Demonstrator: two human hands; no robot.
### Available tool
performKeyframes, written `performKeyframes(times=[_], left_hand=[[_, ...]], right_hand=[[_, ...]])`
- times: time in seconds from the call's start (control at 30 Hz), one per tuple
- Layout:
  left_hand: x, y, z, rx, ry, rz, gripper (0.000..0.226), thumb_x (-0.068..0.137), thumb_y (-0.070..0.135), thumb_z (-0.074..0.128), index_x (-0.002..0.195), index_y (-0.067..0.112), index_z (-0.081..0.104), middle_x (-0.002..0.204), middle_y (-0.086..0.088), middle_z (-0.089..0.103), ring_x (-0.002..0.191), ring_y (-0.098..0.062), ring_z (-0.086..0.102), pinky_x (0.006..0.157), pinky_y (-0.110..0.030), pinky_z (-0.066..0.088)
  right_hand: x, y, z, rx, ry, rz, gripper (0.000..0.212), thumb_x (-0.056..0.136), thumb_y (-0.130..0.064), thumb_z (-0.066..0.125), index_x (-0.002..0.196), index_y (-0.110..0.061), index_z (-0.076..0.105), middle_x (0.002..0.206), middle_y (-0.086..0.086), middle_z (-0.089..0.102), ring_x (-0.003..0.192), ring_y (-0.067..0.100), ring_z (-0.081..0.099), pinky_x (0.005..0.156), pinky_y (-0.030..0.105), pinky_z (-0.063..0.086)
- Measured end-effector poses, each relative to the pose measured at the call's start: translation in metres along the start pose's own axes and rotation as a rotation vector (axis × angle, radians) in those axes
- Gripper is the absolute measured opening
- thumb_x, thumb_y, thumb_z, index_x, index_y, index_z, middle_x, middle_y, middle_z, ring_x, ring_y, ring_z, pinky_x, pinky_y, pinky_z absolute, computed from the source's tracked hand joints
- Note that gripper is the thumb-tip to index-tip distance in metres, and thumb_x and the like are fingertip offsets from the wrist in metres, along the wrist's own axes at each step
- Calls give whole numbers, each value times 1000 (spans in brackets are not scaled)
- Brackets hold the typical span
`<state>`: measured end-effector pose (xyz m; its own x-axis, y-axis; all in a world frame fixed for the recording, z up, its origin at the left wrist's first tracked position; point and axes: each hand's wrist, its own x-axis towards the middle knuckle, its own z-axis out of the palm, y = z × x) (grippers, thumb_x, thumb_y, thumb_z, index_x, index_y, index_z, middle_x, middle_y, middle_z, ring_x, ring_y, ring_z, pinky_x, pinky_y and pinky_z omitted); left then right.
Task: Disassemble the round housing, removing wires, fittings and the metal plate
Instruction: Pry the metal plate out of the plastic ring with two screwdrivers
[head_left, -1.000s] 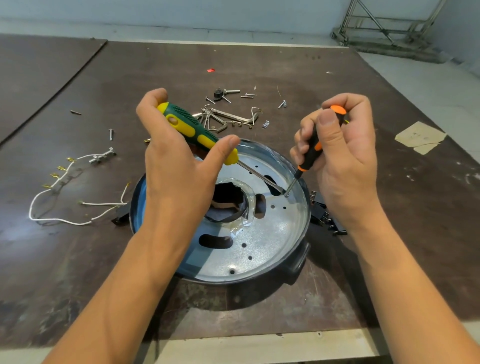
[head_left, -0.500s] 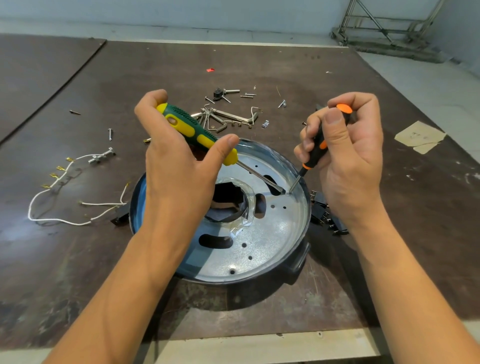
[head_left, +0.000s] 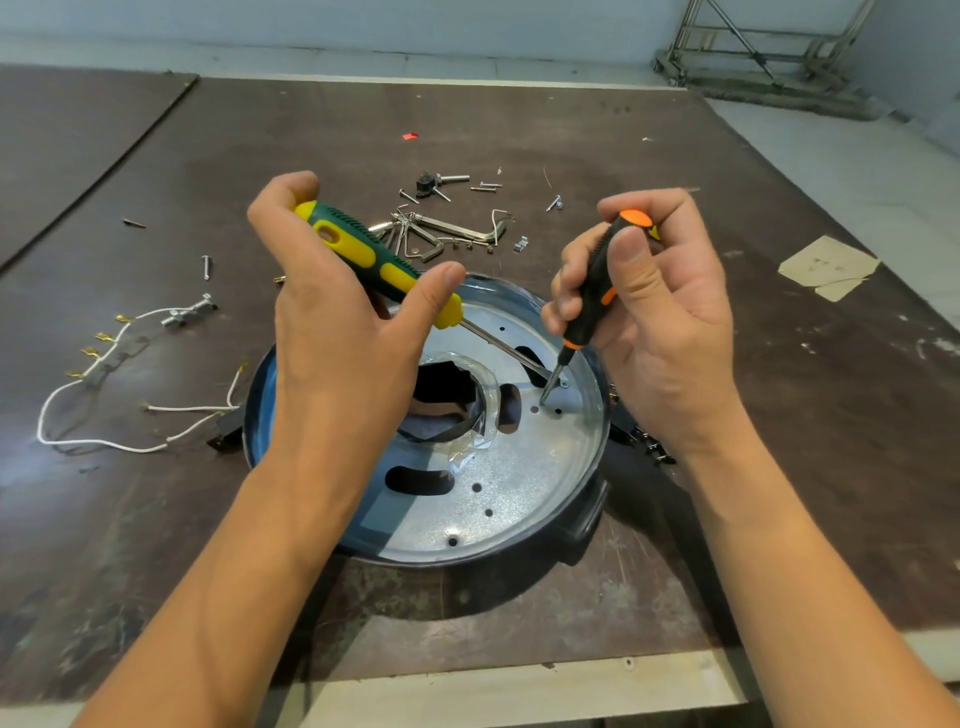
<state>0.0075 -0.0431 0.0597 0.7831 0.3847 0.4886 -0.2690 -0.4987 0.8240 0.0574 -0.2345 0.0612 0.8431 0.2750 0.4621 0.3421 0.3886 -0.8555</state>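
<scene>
The round housing (head_left: 582, 525) lies on the dark table, its shiny metal plate (head_left: 524, 467) facing up with slots and small holes. My left hand (head_left: 337, 332) grips a green and yellow screwdriver (head_left: 374, 265), whose shaft slants down right to a small screw (head_left: 564, 384) on the plate. My right hand (head_left: 660, 322) holds a black and orange screwdriver (head_left: 592, 296) nearly upright, its tip on the plate just left of that screw. The two tips meet close together.
White wires with brass terminals (head_left: 104, 374) lie left of the housing. Loose screws, hex keys (head_left: 447, 231) and small fittings are scattered behind it. A black connector part (head_left: 649, 447) sits at the housing's right. Tape patch (head_left: 826, 267) at far right; table edge runs near me.
My right hand has tilted the black and orange screwdriver more upright and shifted its tip slightly left of the screw. The left hand and its screwdriver stay about where they were.
</scene>
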Motion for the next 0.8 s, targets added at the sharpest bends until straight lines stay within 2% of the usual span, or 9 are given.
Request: performKeyframes(times=[0.03,0.17,0.37,0.63,0.8], left_hand=[[0,0,0,-2,-2,-1,80,83,32,83,138,14,26,76,32,55,74,-20,64,76,-50,56],[0,0,-1,-29,-2,-12,80,83,30,83,138,13,27,79,11,52,77,-28,66,76,-53,56],[1,2,-2,-27,-17,-15,79,84,29,82,137,13,26,81,6,52,79,-33,66,77,-53,56],[-1,3,-1,9,16,-17,78,83,32,83,136,13,28,79,14,48,75,-17,60,78,-48,54],[-1,3,-1,13,11,-21,80,83,33,83,137,12,28,79,15,49,77,-16,60,80,-45,53]], right_hand=[[0,1,1,-21,0,-7,9,106,-11,42,114,-11,45,85,10,58,69,23,54,66,40,48],[1,-2,-3,28,72,-55,8,107,-9,38,113,-10,44,85,9,56,69,22,50,64,37,45],[3,-4,-11,5,129,-73,7,107,-9,36,111,-10,42,85,9,54,68,22,48,62,36,43],[2,-3,-8,-28,95,-56,6,106,-10,40,111,-11,44,85,10,54,68,22,48,63,36,45],[1,-2,-6,-48,87,-90,7,106,-8,41,111,-11,44,85,12,53,67,23,47,62,36,45]])
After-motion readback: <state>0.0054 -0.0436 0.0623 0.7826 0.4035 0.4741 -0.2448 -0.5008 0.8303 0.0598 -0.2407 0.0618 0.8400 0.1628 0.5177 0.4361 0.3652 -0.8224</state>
